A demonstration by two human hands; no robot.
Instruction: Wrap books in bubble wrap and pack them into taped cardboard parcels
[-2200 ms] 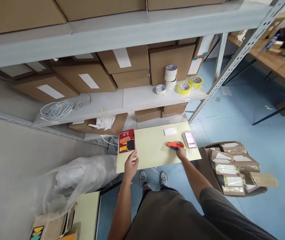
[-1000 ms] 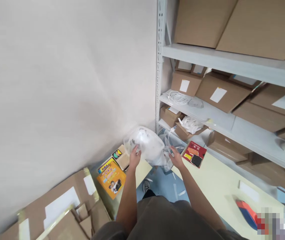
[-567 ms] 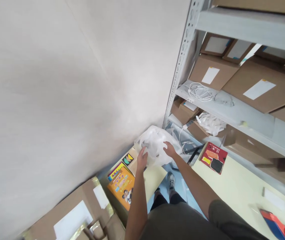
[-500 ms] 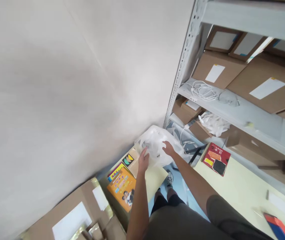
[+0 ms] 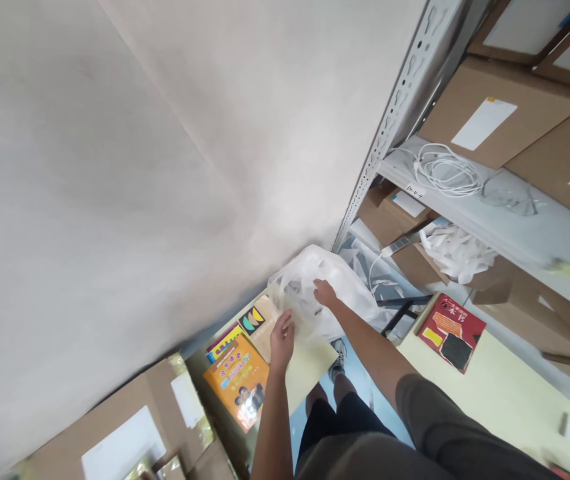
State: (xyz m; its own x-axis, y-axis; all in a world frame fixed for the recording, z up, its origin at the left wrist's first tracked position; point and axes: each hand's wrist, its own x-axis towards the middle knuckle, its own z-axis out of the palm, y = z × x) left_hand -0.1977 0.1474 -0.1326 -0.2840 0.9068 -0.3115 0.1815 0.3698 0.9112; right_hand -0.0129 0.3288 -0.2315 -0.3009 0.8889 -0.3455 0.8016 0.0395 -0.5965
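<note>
A white translucent plastic bag (image 5: 352,290) lies bunched at the far end of a pale-yellow tabletop (image 5: 309,370), against the wall. My right hand (image 5: 325,293) is on the bag, its fingers closed on the thin plastic. At the bag's near left edge, my left hand (image 5: 282,339) has its fingers curled in, with the film between them; the exact grip is partly hidden. Left of that hand lie an orange book (image 5: 239,380), a yellow book (image 5: 225,343) and a tan book (image 5: 263,327) with a dark patterned square on its cover.
Cardboard boxes (image 5: 165,387) stand at lower left. On the right, a metal shelf (image 5: 499,207) carries boxes and a coiled white cable (image 5: 447,170). A red book (image 5: 452,332) lies on another pale table (image 5: 509,393). White strips (image 5: 457,253) are heaped on a lower shelf.
The view has shifted, so the shelf appears larger and farther right. My left hand's fingers have curled in and drawn slightly back; my right hand has moved left across the bag.
</note>
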